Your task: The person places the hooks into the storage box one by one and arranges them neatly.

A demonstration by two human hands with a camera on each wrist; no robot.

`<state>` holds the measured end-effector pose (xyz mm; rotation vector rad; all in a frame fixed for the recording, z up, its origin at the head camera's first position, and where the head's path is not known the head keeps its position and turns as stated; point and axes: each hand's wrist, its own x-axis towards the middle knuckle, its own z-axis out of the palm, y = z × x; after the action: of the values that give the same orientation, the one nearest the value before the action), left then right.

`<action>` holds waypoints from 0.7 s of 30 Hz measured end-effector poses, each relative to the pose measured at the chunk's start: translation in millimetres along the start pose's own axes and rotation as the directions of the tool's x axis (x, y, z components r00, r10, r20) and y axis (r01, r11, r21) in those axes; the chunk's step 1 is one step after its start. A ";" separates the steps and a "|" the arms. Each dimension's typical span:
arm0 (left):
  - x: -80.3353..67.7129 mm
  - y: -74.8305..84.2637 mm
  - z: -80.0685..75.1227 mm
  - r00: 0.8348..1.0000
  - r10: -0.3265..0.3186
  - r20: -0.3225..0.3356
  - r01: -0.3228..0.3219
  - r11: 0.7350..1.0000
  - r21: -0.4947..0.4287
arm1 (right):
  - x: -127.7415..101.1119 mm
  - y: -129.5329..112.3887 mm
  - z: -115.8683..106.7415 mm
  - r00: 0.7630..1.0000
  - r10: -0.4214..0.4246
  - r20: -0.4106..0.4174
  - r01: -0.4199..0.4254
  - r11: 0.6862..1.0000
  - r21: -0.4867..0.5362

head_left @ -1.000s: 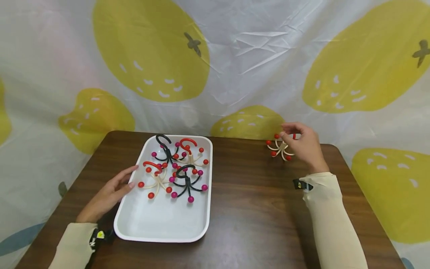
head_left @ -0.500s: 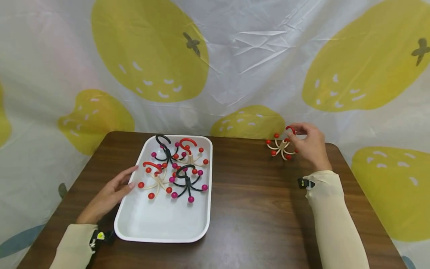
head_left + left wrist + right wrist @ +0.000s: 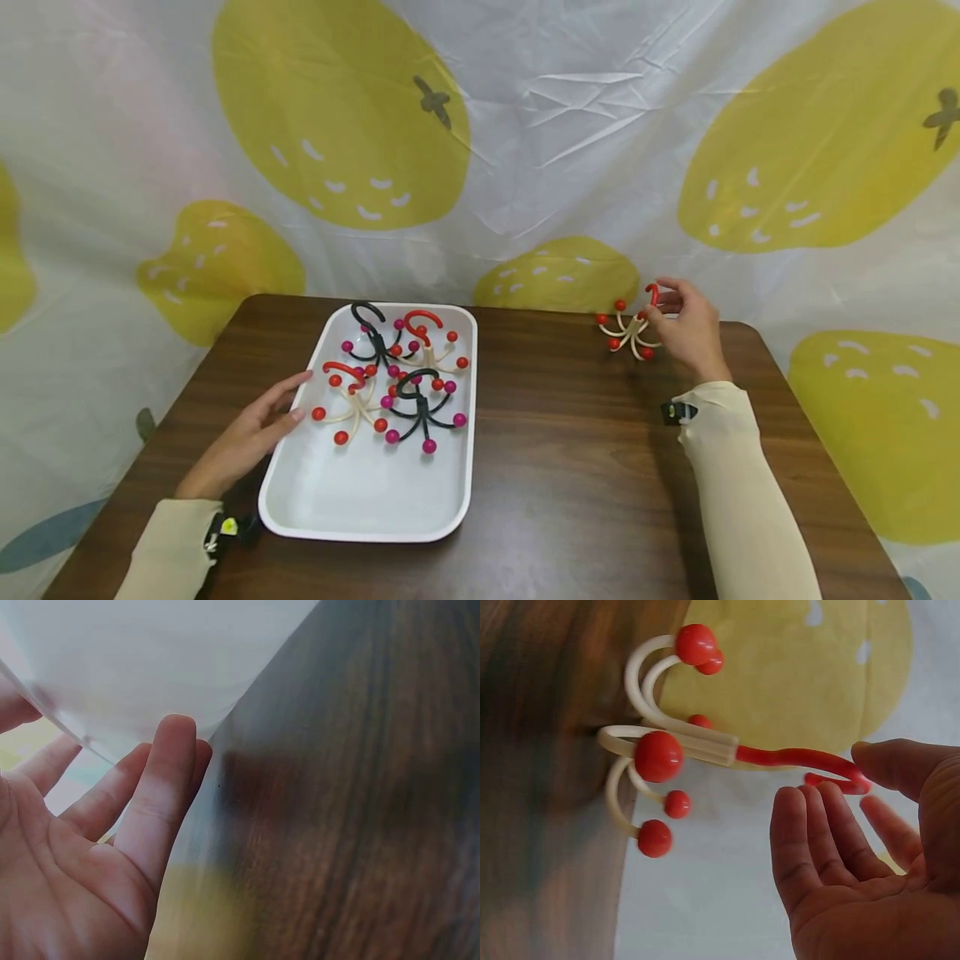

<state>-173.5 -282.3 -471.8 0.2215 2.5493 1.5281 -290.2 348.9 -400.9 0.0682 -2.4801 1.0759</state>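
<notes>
Your left hand (image 3: 82,847) is running off the left wrist view's edge, and the white tray (image 3: 150,667) above it is blurring into a pale smear.

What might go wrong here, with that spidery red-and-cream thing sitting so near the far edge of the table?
1. The cream-legged, red-hooked massager stands close to the brown wooden table's far edge; a nudge from the right hand might tip it off.
2. Only the thumb touches its hook, so it may slip.
3. The left hand presses the white plastic tray, which could slide.
</notes>
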 end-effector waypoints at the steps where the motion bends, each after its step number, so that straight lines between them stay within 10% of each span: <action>1: -0.2 0.0 -0.1 1.000 -0.004 0.000 0.004 1.000 -0.003 | 0.3 1.9 1.8 1.000 0.012 -0.001 -0.012 1.000 0.009; 21: -1.4 -0.2 -0.3 1.000 0.011 -0.011 -0.011 1.000 -0.003 | -3.3 13.6 15.5 0.992 0.057 -0.111 -0.055 0.998 0.025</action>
<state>-172.2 -282.9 -471.9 0.2272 2.5582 1.5410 -295.8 347.0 -420.9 -0.0542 -2.3840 1.0990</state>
